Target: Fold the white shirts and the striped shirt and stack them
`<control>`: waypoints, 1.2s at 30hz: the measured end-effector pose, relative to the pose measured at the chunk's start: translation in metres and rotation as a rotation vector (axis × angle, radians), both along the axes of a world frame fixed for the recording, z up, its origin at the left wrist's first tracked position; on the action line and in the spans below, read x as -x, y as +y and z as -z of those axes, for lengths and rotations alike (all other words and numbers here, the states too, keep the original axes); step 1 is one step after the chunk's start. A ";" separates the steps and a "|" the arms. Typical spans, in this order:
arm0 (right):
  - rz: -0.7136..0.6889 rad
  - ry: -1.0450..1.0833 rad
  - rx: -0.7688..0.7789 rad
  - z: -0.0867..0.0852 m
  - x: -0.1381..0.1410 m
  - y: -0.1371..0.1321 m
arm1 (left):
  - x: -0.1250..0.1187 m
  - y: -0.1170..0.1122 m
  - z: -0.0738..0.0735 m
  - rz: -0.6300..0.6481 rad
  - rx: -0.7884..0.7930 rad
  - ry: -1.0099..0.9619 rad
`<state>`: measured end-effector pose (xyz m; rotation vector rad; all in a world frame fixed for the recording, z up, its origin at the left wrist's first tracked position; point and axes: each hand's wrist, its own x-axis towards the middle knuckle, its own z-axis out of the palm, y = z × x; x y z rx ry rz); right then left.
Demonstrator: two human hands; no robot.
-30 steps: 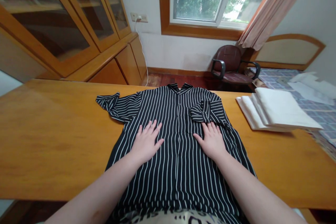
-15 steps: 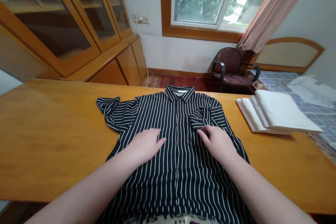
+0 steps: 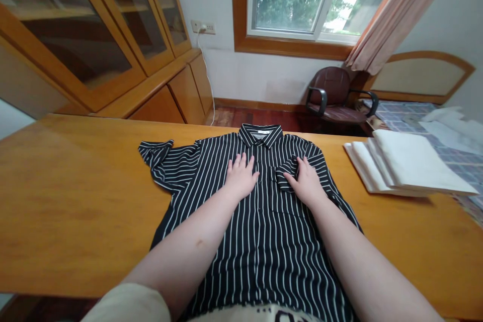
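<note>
A black shirt with white stripes [image 3: 260,241] lies front up on the wooden table [image 3: 75,196], its collar [image 3: 261,134] at the far side. Its left sleeve [image 3: 166,158] is spread out over the table. The right sleeve [image 3: 289,168] is folded in over the chest. My left hand [image 3: 240,176] lies flat and open on the chest just below the collar. My right hand [image 3: 307,181] rests open on the folded sleeve, fingers stretched forward. The shirt's hem hangs over the near table edge.
A stack of folded white cloth [image 3: 403,166] sits on the table at the right. Beyond the table stand a dark office chair [image 3: 335,98], a wooden glass-door cabinet [image 3: 94,35] at the left, and a window with a curtain [image 3: 392,10].
Both hands have slid up the shirt from its middle to the chest near the collar. The shirt was tugged a little toward me between the earliest frame and the later ones.
</note>
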<state>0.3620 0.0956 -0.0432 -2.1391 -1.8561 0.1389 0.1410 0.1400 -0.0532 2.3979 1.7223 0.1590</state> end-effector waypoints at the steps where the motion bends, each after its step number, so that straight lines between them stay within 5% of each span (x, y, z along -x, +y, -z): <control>1: 0.034 0.005 -0.023 -0.003 0.000 0.000 | 0.000 0.000 0.000 0.000 0.002 -0.003; 6: 0.196 0.105 -0.088 -0.015 -0.007 0.001 | -0.002 0.001 -0.013 0.013 -0.007 -0.132; 10: 0.146 0.419 -0.169 -0.015 -0.012 -0.001 | -0.002 -0.003 -0.023 0.268 0.074 -0.443; 13: -0.061 0.693 -0.210 -0.014 -0.010 -0.004 | -0.001 -0.006 -0.024 0.396 0.233 -0.672; 17: -0.449 0.831 -0.050 -0.018 -0.006 -0.008 | -0.001 -0.007 -0.023 0.453 0.341 -0.805; 24: -0.637 1.024 0.102 -0.018 -0.011 -0.011 | -0.004 -0.007 -0.030 0.656 0.230 -0.610; 27: -0.443 1.024 0.025 -0.016 -0.014 -0.009 | -0.007 -0.007 -0.028 0.709 0.195 -0.539; 31: -0.049 0.572 -0.141 -0.012 -0.025 0.002 | -0.008 -0.008 -0.029 0.754 0.174 -0.579; 36: 0.093 0.188 -0.069 -0.004 -0.040 0.013 | -0.002 -0.010 -0.034 0.606 -0.093 -0.769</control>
